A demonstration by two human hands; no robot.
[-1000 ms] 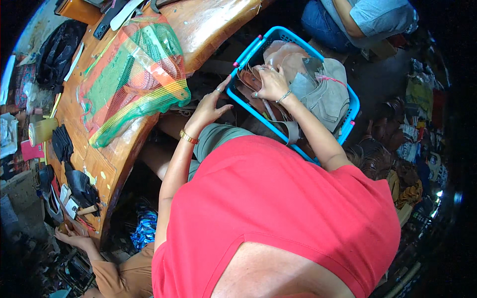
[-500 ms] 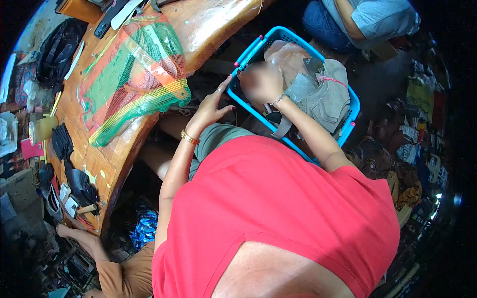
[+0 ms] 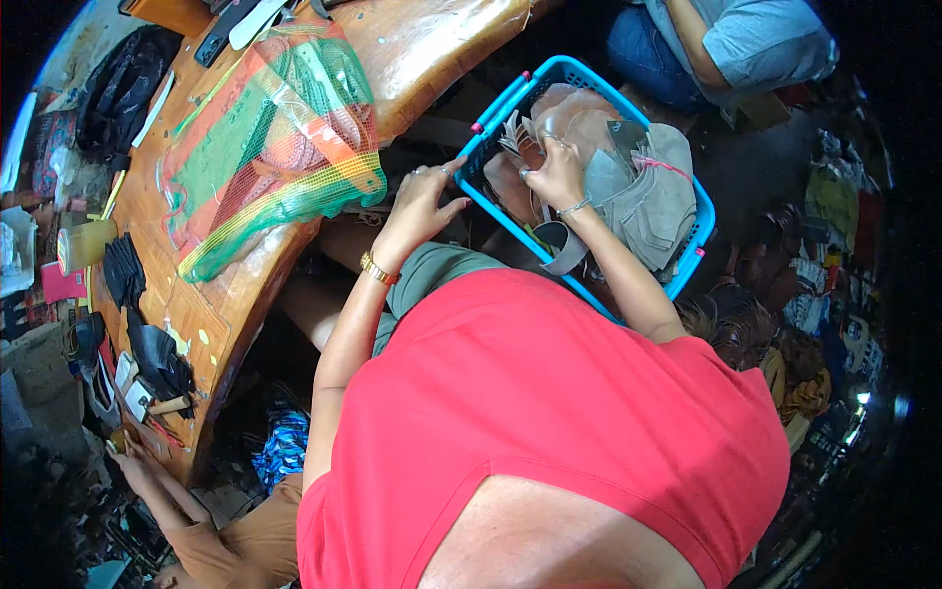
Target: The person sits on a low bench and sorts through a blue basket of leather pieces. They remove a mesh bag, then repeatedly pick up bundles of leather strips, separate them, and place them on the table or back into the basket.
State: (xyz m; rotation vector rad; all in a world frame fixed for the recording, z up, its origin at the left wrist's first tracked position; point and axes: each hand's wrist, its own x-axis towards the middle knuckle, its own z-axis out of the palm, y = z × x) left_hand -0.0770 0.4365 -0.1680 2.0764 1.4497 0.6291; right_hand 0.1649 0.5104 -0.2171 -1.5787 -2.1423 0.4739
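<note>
A blue plastic basket (image 3: 705,208) holds stacks of flat leather-like pieces in tan, grey and beige. My right hand (image 3: 557,181) is inside it, fingers closed on a fanned bundle of brown cut pieces (image 3: 525,147). Beside that hand lie grey pieces (image 3: 655,211) tied with a pink strip, and tan sheets (image 3: 579,116) sit behind it. A curved grey strip (image 3: 567,257) leans at the near side. My left hand (image 3: 424,199) is open, its forefinger touching the basket's left rim and its thumb held apart.
To the left stands a wooden table (image 3: 221,319) with a mesh bag (image 3: 280,157) in green, orange and yellow, black pieces (image 3: 162,358) and a cup (image 3: 83,249). One person (image 3: 756,49) sits beyond the basket. Another, in an orange-brown top (image 3: 245,545), is at lower left.
My right hand has moved slightly right within the basket, and the brown bundle now shows in it. At lower left, the other person's arms have shifted. My left hand stays by the rim.
</note>
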